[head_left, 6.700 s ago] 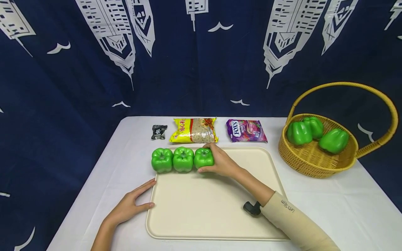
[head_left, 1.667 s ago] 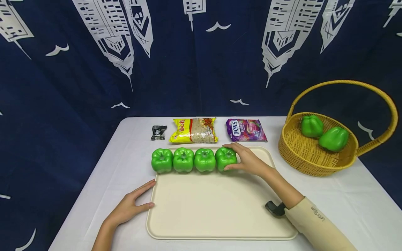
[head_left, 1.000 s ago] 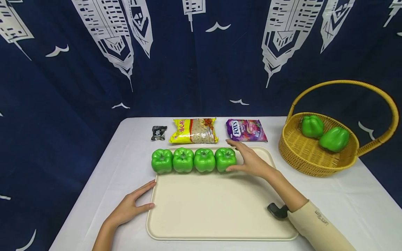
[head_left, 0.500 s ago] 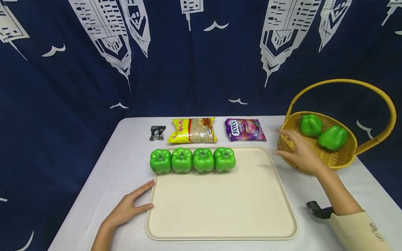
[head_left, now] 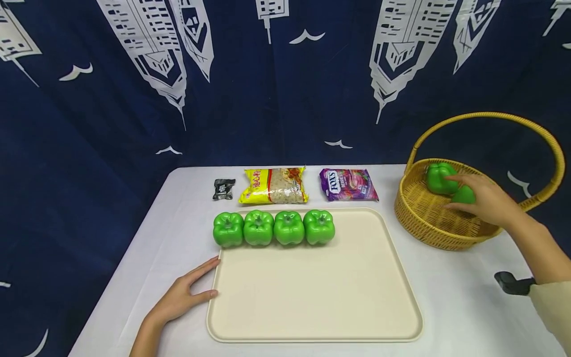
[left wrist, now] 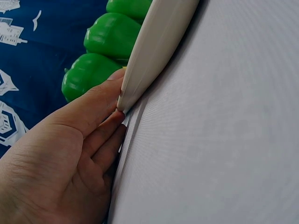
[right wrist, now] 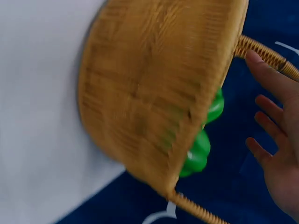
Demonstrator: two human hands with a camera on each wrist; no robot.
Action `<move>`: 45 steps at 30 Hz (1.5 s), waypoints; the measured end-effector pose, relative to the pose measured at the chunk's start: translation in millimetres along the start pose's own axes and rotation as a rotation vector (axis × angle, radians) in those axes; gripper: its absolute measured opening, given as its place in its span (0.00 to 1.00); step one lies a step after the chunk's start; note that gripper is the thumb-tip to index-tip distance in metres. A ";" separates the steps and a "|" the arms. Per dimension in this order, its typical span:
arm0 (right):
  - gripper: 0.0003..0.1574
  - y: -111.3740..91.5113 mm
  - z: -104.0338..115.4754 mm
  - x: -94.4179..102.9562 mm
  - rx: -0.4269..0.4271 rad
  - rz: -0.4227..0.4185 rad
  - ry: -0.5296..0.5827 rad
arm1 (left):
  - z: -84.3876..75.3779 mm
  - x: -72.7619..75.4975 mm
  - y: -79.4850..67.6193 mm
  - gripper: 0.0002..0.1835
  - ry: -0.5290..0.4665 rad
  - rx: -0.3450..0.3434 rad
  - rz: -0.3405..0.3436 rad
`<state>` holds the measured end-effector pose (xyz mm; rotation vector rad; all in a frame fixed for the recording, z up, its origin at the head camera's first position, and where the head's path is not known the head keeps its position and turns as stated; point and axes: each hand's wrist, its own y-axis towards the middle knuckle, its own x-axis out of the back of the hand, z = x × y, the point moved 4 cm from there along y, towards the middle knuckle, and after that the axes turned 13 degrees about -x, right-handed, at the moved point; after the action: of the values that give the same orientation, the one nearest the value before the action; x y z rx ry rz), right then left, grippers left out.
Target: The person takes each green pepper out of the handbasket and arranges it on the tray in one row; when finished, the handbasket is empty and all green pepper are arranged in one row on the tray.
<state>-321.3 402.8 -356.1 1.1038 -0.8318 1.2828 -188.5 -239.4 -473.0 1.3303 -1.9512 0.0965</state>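
Green bell peppers stand in a row along the far edge of the beige tray (head_left: 312, 292), from a left one (head_left: 228, 229) to a right one (head_left: 318, 227). My left hand (head_left: 180, 295) touches the tray's left edge with fingers and thumb spread; the left wrist view shows its fingertips at the rim (left wrist: 154, 51). At right, my right hand (head_left: 488, 201) reaches over the wicker basket (head_left: 424, 233), fingers and thumb spread about a bell pepper (head_left: 465, 195) partly hidden by it. Another pepper (head_left: 439, 178) lies beside it. In the right wrist view the fingers look apart from the peppers (right wrist: 198, 151).
Behind the tray lie a small black packet (head_left: 223, 189), a yellow bag of pasta (head_left: 274, 186) and a purple Fox's candy bag (head_left: 348, 184). The basket's tall handle (head_left: 490, 115) arches over it. A dark blue printed cloth (head_left: 267, 109) hangs behind the white table.
A fourth pepper has joined the tray row from the basket. My right hand has let go of it and moved right, over the basket. The left hand has stayed put.
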 end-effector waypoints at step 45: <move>0.42 28.5 -54.6 -18.3 0.172 0.194 -0.418 | 18.1 -2.3 -2.6 0.38 -0.026 0.040 0.017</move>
<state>-357.4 447.5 -384.9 1.4881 -1.1780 1.3204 -195.7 -247.0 -488.2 1.3472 -1.9919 0.1277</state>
